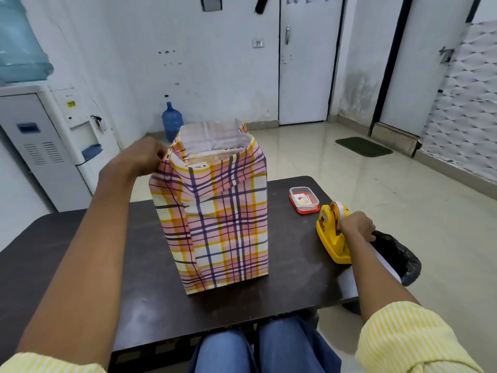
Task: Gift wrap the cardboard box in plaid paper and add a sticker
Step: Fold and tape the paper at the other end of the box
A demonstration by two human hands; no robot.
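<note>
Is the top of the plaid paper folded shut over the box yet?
Open: the plaid paper stands up as a sleeve, cardboard box showing inside; left hand pinches its corner.

left arm stretched forward, forearm bare, striped sleeve (40,363) bunched near the elbow. left hand (146,156) sits at the upper left corner of the box (207,160), back of hand up, fingers curled and pinching the plaid paper (165,170) flap there. right arm reaches out right of the box, lower down. right hand (356,226) knuckles up, fingers curled over the front of the tape dispenser (329,238).
</note>
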